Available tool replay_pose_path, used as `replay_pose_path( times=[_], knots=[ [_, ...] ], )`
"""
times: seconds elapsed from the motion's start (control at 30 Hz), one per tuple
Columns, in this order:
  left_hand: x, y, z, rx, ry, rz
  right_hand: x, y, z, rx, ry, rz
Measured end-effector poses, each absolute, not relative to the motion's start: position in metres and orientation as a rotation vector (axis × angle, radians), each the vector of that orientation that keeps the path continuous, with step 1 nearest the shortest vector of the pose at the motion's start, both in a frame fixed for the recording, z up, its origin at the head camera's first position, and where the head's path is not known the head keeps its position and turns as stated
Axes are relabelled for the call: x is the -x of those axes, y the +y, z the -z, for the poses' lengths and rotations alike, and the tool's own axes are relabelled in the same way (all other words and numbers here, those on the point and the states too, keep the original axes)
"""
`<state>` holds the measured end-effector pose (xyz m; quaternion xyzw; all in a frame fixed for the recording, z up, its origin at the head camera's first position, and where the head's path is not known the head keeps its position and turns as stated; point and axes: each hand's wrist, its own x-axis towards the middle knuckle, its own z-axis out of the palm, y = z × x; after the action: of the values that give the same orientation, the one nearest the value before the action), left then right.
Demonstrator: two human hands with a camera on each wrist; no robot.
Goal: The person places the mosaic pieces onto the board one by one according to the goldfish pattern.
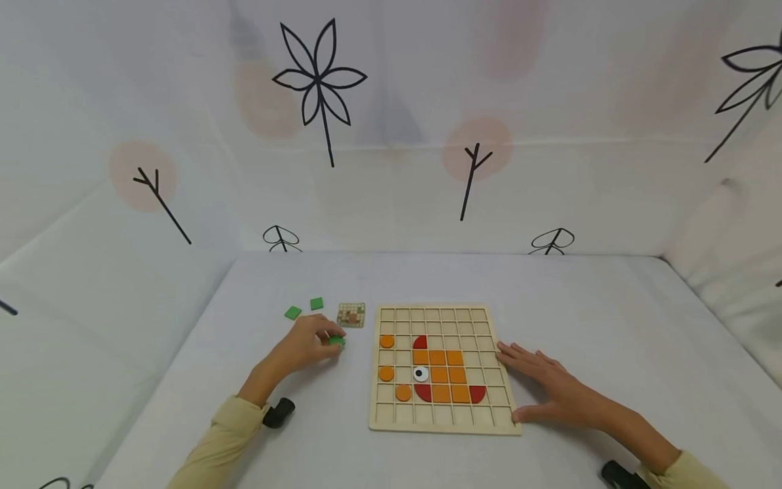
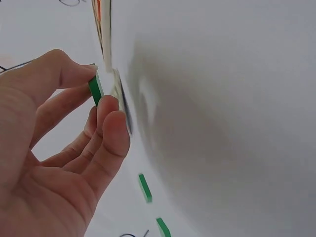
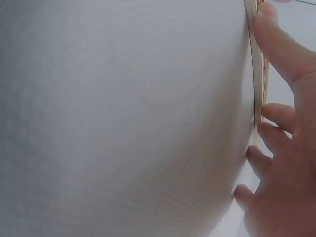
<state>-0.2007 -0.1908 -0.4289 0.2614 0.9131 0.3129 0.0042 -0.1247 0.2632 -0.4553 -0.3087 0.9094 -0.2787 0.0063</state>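
Observation:
Between thumb and fingers, my left hand (image 1: 308, 345) pinches a green square tile (image 1: 337, 340), left of the wooden grid board (image 1: 446, 430). The left wrist view shows that tile (image 2: 95, 90) edge-on at the fingertips. My right hand (image 1: 559, 389) rests with spread fingers along the board's right edge, thumb at its lower right corner. On the board, orange square tiles (image 1: 438, 374), red quarter-round tiles (image 1: 478, 394) and a white eye piece (image 1: 421, 373) form a fish shape. Orange discs (image 1: 386, 373) lie in cells to its left.
Two more green tiles (image 1: 293, 312) lie on the white cloth beyond my left hand. A small pattern card (image 1: 351, 315) with a printed grid lies beside the board's upper left. White cloth with drawn plants hangs behind the table.

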Motion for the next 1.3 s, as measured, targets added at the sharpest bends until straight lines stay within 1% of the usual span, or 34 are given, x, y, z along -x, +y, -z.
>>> replay_pose_path(
  times=[0.47, 0.63, 0.93, 1.1, 1.3],
  knots=[
    [0.204, -0.137, 0.410, -1.024, 2.805, -0.975, 0.126, 0.263, 0.455, 0.959, 2.848, 0.842],
    [0.211, -0.117, 0.408, -1.039, 2.745, -1.024, 0.126, 0.263, 0.455, 0.963, 2.846, 0.853],
    [0.228, -0.081, 0.407, -1.156, 2.614, -1.103, 0.125, 0.263, 0.453, 0.963, 2.835, 0.874],
    [0.234, -0.062, 0.405, -1.182, 2.563, -1.091, 0.125, 0.261, 0.452, 0.928, 2.827, 0.872],
    [0.241, -0.040, 0.404, -1.192, 2.519, -1.063, 0.125, 0.261, 0.452, 0.825, 2.795, 0.878]
  ],
)
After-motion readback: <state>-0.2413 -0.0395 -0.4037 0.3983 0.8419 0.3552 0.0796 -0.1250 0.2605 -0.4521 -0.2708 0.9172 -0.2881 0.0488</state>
